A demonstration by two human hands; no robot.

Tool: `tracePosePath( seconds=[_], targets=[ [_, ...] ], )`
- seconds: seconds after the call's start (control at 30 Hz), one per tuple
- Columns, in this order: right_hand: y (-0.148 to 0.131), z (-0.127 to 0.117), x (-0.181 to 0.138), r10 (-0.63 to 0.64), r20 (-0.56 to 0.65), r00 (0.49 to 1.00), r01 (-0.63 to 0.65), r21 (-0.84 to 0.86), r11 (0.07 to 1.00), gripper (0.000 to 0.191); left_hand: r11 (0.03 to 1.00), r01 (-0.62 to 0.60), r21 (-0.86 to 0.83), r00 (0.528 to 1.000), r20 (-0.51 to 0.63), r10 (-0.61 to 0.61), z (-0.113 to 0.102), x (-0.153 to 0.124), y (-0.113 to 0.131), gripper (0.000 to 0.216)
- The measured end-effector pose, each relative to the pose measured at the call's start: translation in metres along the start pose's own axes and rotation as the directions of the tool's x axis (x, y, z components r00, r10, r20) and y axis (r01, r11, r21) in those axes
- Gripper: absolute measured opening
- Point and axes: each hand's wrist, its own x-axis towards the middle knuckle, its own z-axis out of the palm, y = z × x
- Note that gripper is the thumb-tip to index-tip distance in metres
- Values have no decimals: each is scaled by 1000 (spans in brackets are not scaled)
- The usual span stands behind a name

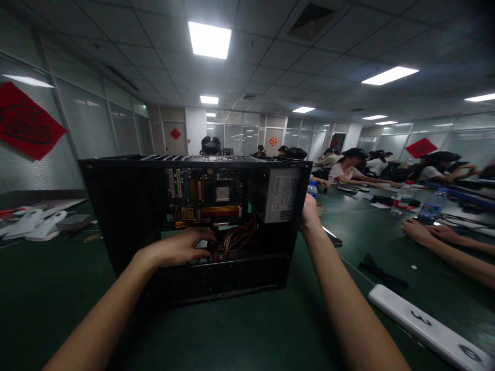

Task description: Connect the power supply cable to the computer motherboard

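An open black computer case (pixel 240 275) stands before me on the green table, its inside facing me. My left hand (pixel 187 246) reaches into the lower middle of the case, thumb and fingers apart, beside a bundle of coloured power cables (pixel 237 238). The fingertips are partly lost in the dark interior. At the case's right side, my right hand (pixel 308 214) grips its edge, with the fingers hidden behind it. Above the cables sits a motherboard (pixel 209 193) with a square silver processor (pixel 223 194). A grey power supply (pixel 279 196) fills the upper right corner.
A white power strip (pixel 425 322) and a black strap (pixel 381 270) lie to the right. Another person's hands (pixel 419 232) rest there near water bottles (pixel 432 206). White devices (pixel 36 224) lie at left. Several people sit farther back.
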Motion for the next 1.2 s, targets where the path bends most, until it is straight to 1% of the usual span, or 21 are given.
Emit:
tracePosePath(
  seconds=[0.07,0.13,0.17,0.23,0.3,0.33,0.37,0.43,0.47,0.5,0.53,0.57,0.6,0.67,0.73,0.8,0.93,1.0,1.03,1.13,1.2],
  targets=[
    [-19,-1,0,-62,-100,993,69,68,995,28,1000,17,-4,1000,8,-17,3,3,-2,38],
    [-46,-1,-10,-208,-161,965,222,72,972,23,998,54,-14,999,0,-54,3,1,-2,41],
    [-59,1,-19,-311,-175,934,324,48,945,22,997,75,-20,997,-6,-75,1,-1,-1,43],
    [-85,7,-43,-532,-182,827,528,-72,846,20,993,113,-32,993,-41,-114,-6,-6,1,47],
    [-105,16,-71,-708,-147,691,681,-198,705,20,993,109,-45,989,-99,-113,-12,-10,5,49],
    [-112,22,-84,-764,-112,636,728,-243,641,19,995,89,-50,987,-133,-95,-14,-10,7,48],
    [-116,28,-97,-800,-32,599,766,-266,584,18,996,68,-55,983,-168,-76,-16,-11,9,48],
    [-116,41,-115,-776,235,586,805,-274,525,17,997,31,-64,972,-229,-45,-17,-10,14,47],
    [-113,48,-121,-713,368,597,802,-261,537,16,997,14,-71,966,-255,-32,-16,-9,16,47],
    [-107,55,-125,-626,477,616,778,-249,576,14,997,-4,-80,961,-276,-19,-16,-9,19,48],
    [-99,63,-127,-535,554,638,738,-241,631,12,996,-25,-90,957,-289,-3,-16,-9,22,48],
    [-90,70,-127,-444,603,663,681,-239,692,13,994,-46,-99,954,-299,15,-16,-10,24,49],
    [-80,76,-127,-365,636,680,624,-240,744,20,992,-64,-106,951,-306,29,-17,-10,27,49],
    [-58,88,-124,-241,694,679,531,-237,814,34,991,-80,-107,948,-316,43,-19,-12,33,49],
    [-39,95,-122,-128,736,664,418,-225,880,37,992,-75,-104,941,-337,36,-21,-12,38,47],
    [-24,100,-119,-56,751,658,316,-208,926,34,991,-66,-116,930,-368,19,-22,-11,43,46],
    [-11,105,-115,-15,751,660,198,-155,968,22,984,-66,-166,919,-394,-4,-22,-9,44,45],
    [-10,105,-112,27,752,658,105,-128,986,23,980,-47,-194,938,-345,-23,-24,-13,40,47],
    [-11,104,-110,50,746,664,53,-113,992,24,979,-28,-204,956,-293,-34,-25,-17,36,49],
    [-16,99,-105,120,711,693,-127,-43,991,32,984,60,-168,995,-62,-72,-34,-30,26,49],
    [-21,94,-102,170,690,703,-238,3,971,37,985,100,-137,993,70,-91,-41,-38,22,36]
  ],
)
